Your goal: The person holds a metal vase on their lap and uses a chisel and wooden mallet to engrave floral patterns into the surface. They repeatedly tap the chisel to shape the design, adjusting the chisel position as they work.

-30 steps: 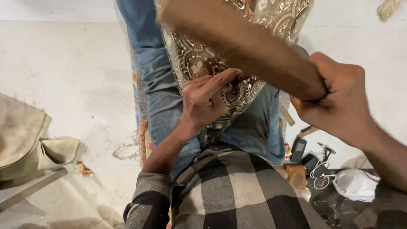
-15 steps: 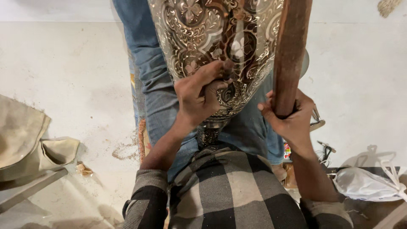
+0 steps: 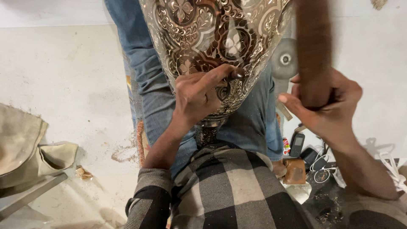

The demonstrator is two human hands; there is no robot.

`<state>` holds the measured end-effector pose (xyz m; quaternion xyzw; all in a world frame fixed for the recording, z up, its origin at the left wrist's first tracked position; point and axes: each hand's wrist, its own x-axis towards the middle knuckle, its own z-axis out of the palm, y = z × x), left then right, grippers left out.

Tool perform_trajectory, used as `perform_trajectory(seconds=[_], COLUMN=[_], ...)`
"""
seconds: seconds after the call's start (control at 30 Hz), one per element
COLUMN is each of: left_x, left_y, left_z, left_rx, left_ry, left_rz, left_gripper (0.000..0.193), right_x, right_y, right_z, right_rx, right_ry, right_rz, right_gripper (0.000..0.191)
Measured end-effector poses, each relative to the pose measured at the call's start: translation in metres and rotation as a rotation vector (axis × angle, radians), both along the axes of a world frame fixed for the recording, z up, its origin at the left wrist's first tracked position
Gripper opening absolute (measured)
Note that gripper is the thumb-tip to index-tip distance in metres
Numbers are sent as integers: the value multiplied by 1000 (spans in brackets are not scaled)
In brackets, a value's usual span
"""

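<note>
Far left: a folded beige cloth [image 3: 23, 146] lies on the pale floor [image 3: 76, 85], with a grey metal bar [image 3: 29, 193] just below it and a scatter of wood-coloured chips [image 3: 123, 153] near the seated person's leg.

Centre: an engraved metal vase [image 3: 212, 38], silver with dark floral and scroll work, lies across the person's blue jeans [image 3: 144, 85], narrow neck pointing toward the body and wide part running out of the top of the view. The checked shirt [image 3: 229, 191] fills the lower centre.

Left hand [image 3: 199, 95]: pressed on the lower body of the vase, fingers [image 3: 220, 72] drawn together and pinching a small dark tool [image 3: 236, 74] whose tip meets the engraved metal. Only the end of the tool shows; its kind cannot be told.

Right hand [image 3: 324, 106]: fingers clamped round the lower end of a brown wooden mallet [image 3: 313, 51], which stands roughly upright just beside the vase; its upper part is blurred.

Lower right: a small dark phone [image 3: 297, 145], a brown leather pouch [image 3: 294, 171] and white cable [image 3: 322, 169] lie together on the floor beside the leg.
</note>
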<state>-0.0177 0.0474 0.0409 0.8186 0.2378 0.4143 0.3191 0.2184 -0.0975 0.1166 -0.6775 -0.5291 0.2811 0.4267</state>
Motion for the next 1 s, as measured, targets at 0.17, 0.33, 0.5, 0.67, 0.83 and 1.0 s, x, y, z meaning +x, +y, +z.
perform_trajectory(seconds=[0.17,0.33,0.5,0.67,0.83,1.0], left_x=[-1,-5,-6,-4,-4,-5], left_y=[0,-1,-1,3,2,3], left_z=[-3,-5,-5,-2,2,1], left_rx=[-17,-43,-60,-27,-43,-5], left_ry=[6,-15,-13,-7,-5,26], left_rz=[-2,-21,-47,-33,-66,-63], left_gripper=[49,41,48,46,50,47], right_x=[14,4,2,-1,-3,-1], right_y=[11,27,30,30,27,18], right_z=[37,47,49,46,42,39], right_rx=[-262,-285,-286,-262,-267,-264], right_ry=[-338,-476,-225,-343,-453,-413], right_rz=[94,153,163,165,129,105], right_gripper=[24,30,23,27,25,27])
